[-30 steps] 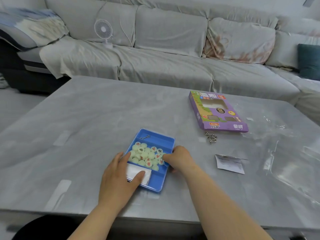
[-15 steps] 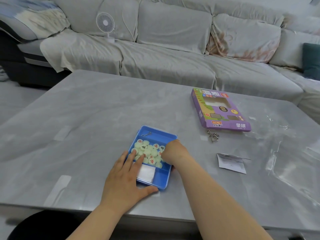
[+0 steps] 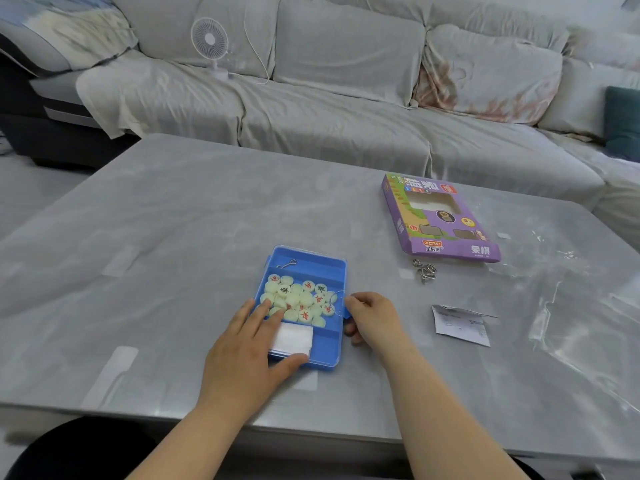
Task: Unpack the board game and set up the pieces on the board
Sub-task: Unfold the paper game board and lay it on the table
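The right hand [image 3: 372,318] has slid off the top of the shallow blue plastic case [image 3: 304,265] and now sits at its right outer edge, fingers curled beside a small blue tab. I cannot tell whether it pinches that tab. The left hand [image 3: 249,351] has shifted too: its fingers lie straight and flat across the near-left part of the case, with the thumb along the near wall, pressing rather than gripping.

The case sits on the grey counter [image 3: 173,237], near the middle. The pale round game discs with red and dark characters [image 3: 298,299] are still heaped in its middle compartment, and a folded white sheet [image 3: 292,339] lies in the near one. Nothing is out yet. This looks like bracing the case to work open a clear lid, an early step. The flat purple cardboard box [image 3: 440,220] lies far right, well apart.
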{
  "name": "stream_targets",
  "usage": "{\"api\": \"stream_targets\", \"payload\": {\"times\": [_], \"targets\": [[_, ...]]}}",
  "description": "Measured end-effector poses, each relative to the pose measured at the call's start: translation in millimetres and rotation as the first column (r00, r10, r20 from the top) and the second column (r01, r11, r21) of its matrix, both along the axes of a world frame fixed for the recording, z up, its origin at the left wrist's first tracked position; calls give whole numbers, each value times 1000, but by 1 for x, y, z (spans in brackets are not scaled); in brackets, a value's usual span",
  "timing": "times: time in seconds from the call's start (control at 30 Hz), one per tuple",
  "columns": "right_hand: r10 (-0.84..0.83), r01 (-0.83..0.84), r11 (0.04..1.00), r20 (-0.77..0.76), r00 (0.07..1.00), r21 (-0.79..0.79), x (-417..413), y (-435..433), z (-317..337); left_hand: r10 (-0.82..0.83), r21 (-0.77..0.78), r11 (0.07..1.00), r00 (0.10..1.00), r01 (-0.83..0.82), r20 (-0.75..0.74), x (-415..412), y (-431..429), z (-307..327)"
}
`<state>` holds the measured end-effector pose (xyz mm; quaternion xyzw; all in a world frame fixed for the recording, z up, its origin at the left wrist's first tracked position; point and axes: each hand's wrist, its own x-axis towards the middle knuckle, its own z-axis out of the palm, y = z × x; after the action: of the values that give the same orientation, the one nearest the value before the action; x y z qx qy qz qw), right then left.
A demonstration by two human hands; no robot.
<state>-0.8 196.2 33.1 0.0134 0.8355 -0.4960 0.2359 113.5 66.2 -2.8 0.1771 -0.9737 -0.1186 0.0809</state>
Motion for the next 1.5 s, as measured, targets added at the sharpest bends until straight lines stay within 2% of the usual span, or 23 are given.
{"api": "stream_targets", "payload": {"times": [0.27,0.53,0.63,0.7,0.8,0.87,0.97,1.03,1.3,1.4,1.5], "targets": [[45,-46,998,-22,999,-35,0,5,-9,-22,-25,999,1000,22,10,-1,0,-6],[86,-87,996,-13,996,-32,-3,11,-9,-50,-64,996,994,56,92,5,2,2],[111,-111,993,4,994,-43,-5,12,-8,-10,-70,997,999,14,51,0,13,10],[117,-116,991,7,993,-63,-7,13,-8,7,-30,1000,992,-4,123,-12,28,22],[117,-116,990,2,993,-75,-7,15,-9,39,107,992,977,-62,208,-49,45,36],[127,-125,987,10,992,-100,-6,17,-9,53,114,990,969,-83,243,-75,43,43],[145,-141,982,16,989,-128,-6,19,-11,88,105,985,921,-138,380,-99,32,45],[155,-152,978,14,988,-142,-8,20,-14,96,118,981,909,-156,405,-106,31,43],[160,-156,968,3,987,-194,-9,21,-17,103,156,976,951,-154,293,-110,36,44],[141,-134,968,14,990,-213,-9,20,-18,79,269,954,975,-134,206,-111,32,55],[131,-124,973,22,991,-194,-9,19,-18,64,439,892,992,-107,112,-113,23,76]]}}
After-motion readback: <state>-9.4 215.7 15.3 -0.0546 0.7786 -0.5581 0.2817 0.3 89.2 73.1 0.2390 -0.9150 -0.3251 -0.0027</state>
